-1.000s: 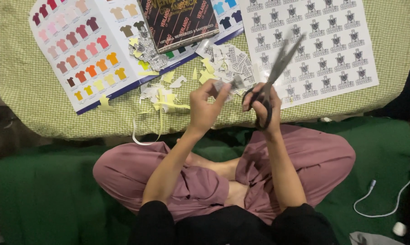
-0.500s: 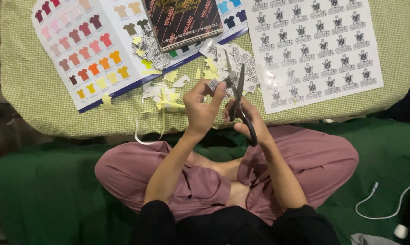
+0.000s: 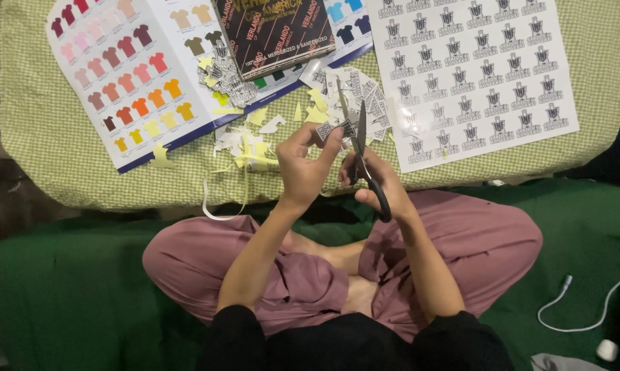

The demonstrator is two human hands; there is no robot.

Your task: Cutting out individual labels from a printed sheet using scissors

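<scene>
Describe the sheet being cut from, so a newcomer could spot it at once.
On the green checked cloth, look right of the scissors in the right hand. The sticker sheet lies there flat: white, with rows of identical grey emblems, unlike the shirt chart in many colours at left.

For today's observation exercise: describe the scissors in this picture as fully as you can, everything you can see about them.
The scissors have long, slim grey metal blades and dark handles. The blades stand slightly parted, tips pointing away from the person toward the pile of cut-out scraps. The right hand grips the handles, fingers through the loops. The blades close around a small printed paper piece pinched by the left hand, above the green checked cloth.
</scene>
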